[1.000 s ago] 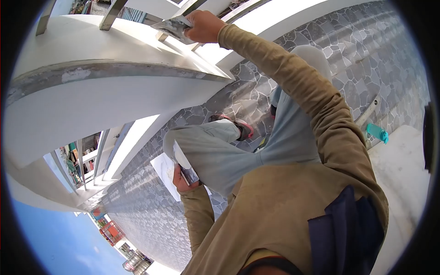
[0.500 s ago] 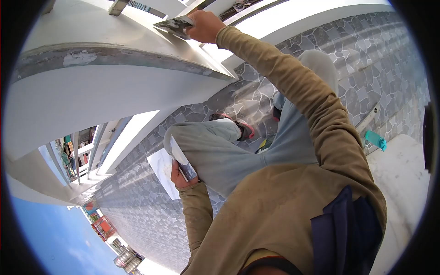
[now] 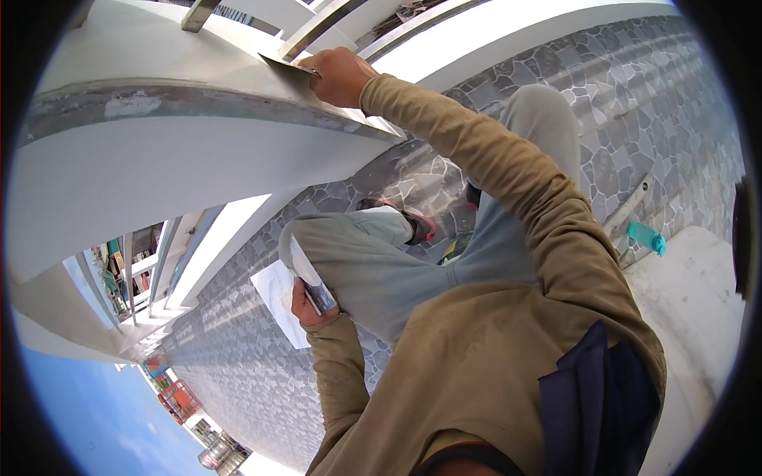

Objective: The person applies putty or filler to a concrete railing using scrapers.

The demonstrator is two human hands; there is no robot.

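My right hand (image 3: pixel 343 77) reaches far forward, its fingers closed round a wide putty knife (image 3: pixel 284 67). The thin metal blade lies close against the white wall ledge (image 3: pixel 230 59), beside the foot of a metal rail post (image 3: pixel 321 30). Near my left knee, my left hand (image 3: pixel 315 305) is closed on a broad metal blade (image 3: pixel 316 287) carrying white putty (image 3: pixel 303 259). Next to that hand a flat white sheet (image 3: pixel 278 305) shows smears on its surface.
Below the ledge runs a rough grey edge (image 3: pixel 198 94) with a pale patch. Grey stone paving (image 3: pixel 246 361) spreads under my legs. At the right a turquoise bottle (image 3: pixel 647 237) lies by a white slab (image 3: pixel 686 293) and a long flat bar (image 3: pixel 629 208).
My right hand has drawn the putty knife slightly left and down along the ledge, and the blade now shows more edge-on. My left hand stays about where it was.
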